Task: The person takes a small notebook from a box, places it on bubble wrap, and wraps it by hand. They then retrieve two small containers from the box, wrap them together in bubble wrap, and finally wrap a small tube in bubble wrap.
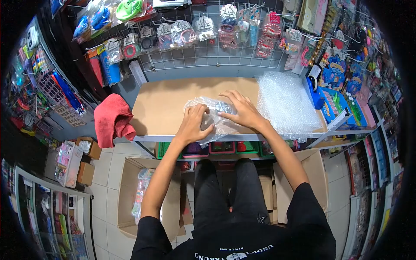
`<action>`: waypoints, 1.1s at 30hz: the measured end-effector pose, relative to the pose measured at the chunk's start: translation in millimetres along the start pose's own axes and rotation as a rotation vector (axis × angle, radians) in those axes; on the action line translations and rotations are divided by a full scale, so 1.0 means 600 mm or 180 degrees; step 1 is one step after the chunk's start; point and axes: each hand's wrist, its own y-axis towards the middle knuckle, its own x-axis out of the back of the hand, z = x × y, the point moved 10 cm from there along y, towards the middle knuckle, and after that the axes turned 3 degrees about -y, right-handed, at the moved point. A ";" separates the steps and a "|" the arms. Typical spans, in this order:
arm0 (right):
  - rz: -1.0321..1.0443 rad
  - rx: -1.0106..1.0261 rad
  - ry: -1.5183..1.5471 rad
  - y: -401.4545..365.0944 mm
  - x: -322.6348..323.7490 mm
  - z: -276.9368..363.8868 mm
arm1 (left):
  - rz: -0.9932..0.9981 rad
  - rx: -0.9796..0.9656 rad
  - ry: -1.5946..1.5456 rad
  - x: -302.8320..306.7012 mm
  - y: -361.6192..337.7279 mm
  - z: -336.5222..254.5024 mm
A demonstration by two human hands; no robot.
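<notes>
A small item wrapped in clear bubble wrap [216, 125] lies on the brown tabletop in front of me. What is inside is blurred by the plastic. My left hand [194, 125] curls over the package's left side, thumb and fingers gripping the film. From the other side, my right hand [243, 112] bends its fingers over the far right edge, its thumb pressed on top of the plastic. Beside the right forearm, flat sheets of bubble wrap [288, 104] cover the right part of the table.
A red cloth [113, 120] hangs at the table's left end. Open cardboard boxes [123, 195] stand on the floor at both sides of my legs. Behind the table [160, 99], a wire grid [173, 65] carries packaged accessories. Coloured baskets [222, 148] sit underneath; stocked shelves flank me.
</notes>
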 end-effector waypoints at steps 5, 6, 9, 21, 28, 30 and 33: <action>0.0098 -0.0024 0.0161 0.002 -0.042 -0.011 | 0.0184 -0.0728 -0.0088 0.027 -0.018 -0.066; 0.0002 0.0035 0.0147 0.000 -0.041 -0.012 | 0.0442 -0.0695 -0.0045 0.011 -0.028 -0.056; -0.0191 0.0128 0.0146 0.002 -0.047 -0.013 | 0.0767 -0.0782 0.0132 -0.010 -0.059 -0.036; -0.0392 0.0449 -0.0061 -0.016 -0.021 -0.001 | -0.0517 -0.0309 -0.0623 0.044 0.022 -0.006; -0.0012 0.0471 0.0219 -0.009 -0.029 -0.016 | -0.0463 0.0075 -0.0770 0.023 0.092 0.003; -0.0092 0.0337 0.0517 -0.005 -0.033 -0.027 | -0.0495 0.0168 -0.0848 0.021 0.105 0.010; -0.0190 -0.0220 0.0967 -0.007 -0.034 -0.054 | -0.0442 0.0461 -0.0972 0.005 0.111 0.035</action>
